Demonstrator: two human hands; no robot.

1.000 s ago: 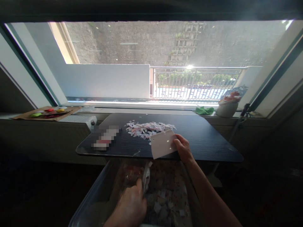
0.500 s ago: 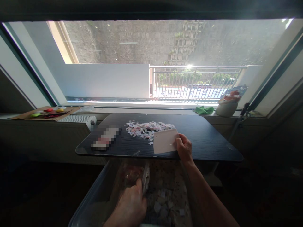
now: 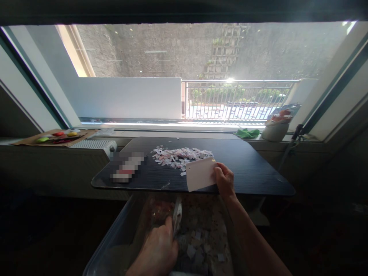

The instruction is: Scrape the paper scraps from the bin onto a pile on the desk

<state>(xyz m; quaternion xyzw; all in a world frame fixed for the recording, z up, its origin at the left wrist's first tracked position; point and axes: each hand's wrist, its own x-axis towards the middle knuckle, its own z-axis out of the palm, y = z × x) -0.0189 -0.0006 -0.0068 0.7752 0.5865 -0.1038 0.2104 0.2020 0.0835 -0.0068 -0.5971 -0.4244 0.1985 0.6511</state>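
At the far left, a brown sheet is laid along the ledge by the window, and on it a green piece, a red piece and a yellow piece are set out. Beside it a white heater is seen, close to the far left corner of the desk. Near the desk's left edge a flat item is placed, its face hidden by pixelation.

Below the near edge, a clear bin is partly covered by the desk. The left hand is held over it with fingers curled, the foremost one pointed at a pale upright edge inside; whether that edge is gripped cannot be told. To the right of this hand, loose paper squares are scattered in the bin.

On the desk, toward the middle of the far edge, paper scraps are heaped — white and pinkish. In front of their right end a white card is held tilted above the near edge, its right side pinched between thumb and fingers of the right hand.

Beyond the far right corner, a green cloth and a pale pot are rested on the sill.
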